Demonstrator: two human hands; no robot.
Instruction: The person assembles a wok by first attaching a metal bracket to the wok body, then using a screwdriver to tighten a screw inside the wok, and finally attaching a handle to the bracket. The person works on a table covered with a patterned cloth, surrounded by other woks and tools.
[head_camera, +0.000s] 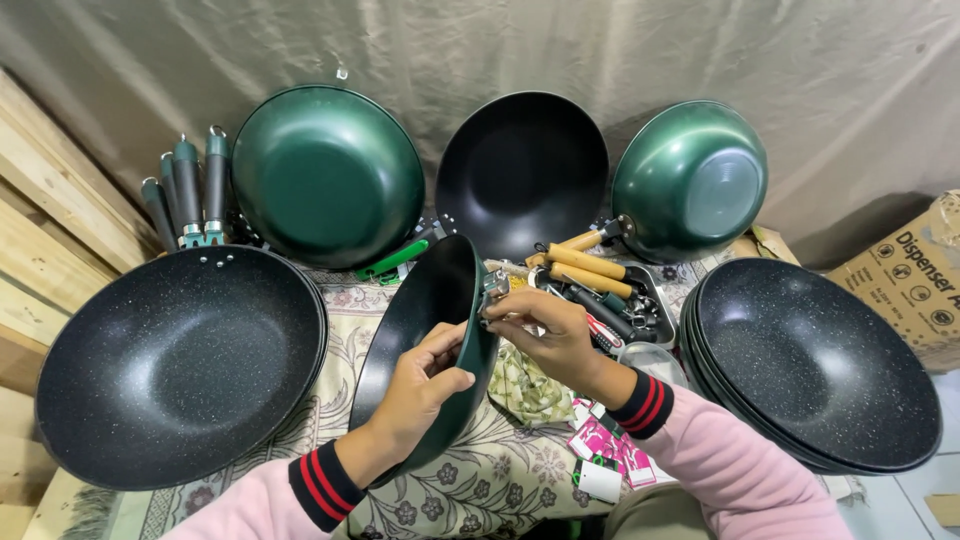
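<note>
Stacked pans (180, 365) on the left and stacked pans (815, 365) on the right wall in the floral cloth (480, 480); a cluttered tray (625, 300) blocks the far middle.

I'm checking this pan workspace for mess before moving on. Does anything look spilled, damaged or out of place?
Nothing looks spilled or damaged. The left hand and right hand hold a green wok on edge; it has no handle. Loose pink tags lie scattered on the floral cloth, and wooden handles sit jumbled in a tray.
</note>
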